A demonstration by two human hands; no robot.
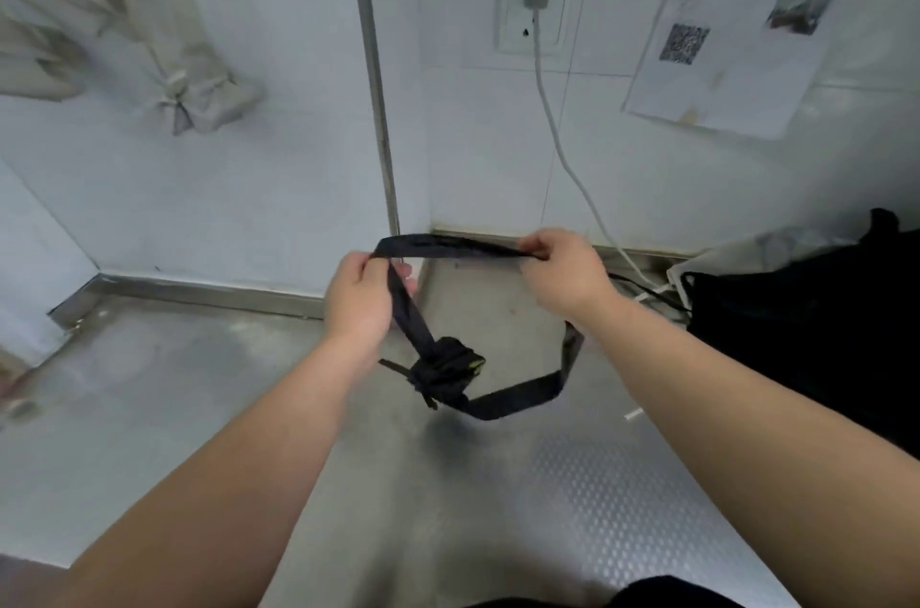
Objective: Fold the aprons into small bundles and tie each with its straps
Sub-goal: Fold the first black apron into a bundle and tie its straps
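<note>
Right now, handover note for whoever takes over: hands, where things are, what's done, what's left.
Left hand: grips one end of the strap loop.
Right hand: pinches the other end, so the loop is stretched between the two hands.
Black apron bundle: folded small and knotted, hanging from the loop above the steel counter.
Black fabric pile: on the counter to the right, loose.
Done: this bundle looks tied.
Left: deal with the loose loop, set the bundle down, then probably fold whatever is in the pile.
</note>
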